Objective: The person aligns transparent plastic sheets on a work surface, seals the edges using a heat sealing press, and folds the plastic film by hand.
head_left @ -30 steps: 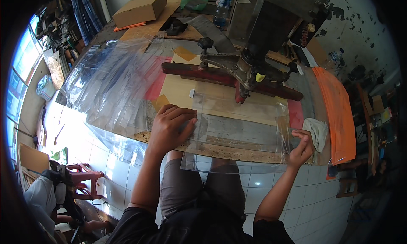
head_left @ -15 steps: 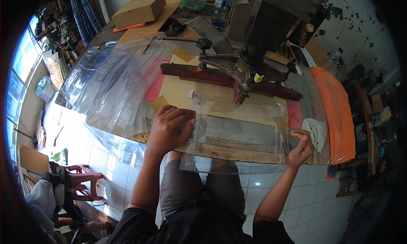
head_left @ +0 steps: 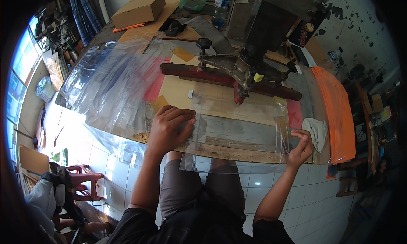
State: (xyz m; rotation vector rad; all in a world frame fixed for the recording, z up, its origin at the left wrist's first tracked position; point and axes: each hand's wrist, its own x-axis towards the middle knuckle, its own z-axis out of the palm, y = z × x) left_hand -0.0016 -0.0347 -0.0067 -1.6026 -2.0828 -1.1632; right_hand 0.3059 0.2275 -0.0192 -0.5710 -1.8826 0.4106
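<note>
A clear plastic sheet (head_left: 241, 136) lies across the front of the worktable, its near edge hanging over the table's rim above my lap. My left hand (head_left: 170, 127) is closed at the sheet's left side, thumb and fingers at its edge. At the right side, my right hand (head_left: 300, 147) has its fingers curled and closed on the same sheet. Under the sheet's far part is a cream board (head_left: 176, 89) with a small white block (head_left: 190, 94) near its left end. Above the board runs the dark red bar (head_left: 195, 72) of a metal press (head_left: 258, 44).
Many loose clear plastic sheets (head_left: 106, 83) are heaped on the table's left. An orange stack (head_left: 335, 112) and a crumpled white cloth (head_left: 316, 133) lie on the right. Behind stand a cardboard box (head_left: 139, 10) and a plastic bottle (head_left: 220, 8). A red stool (head_left: 87, 180) is at lower left.
</note>
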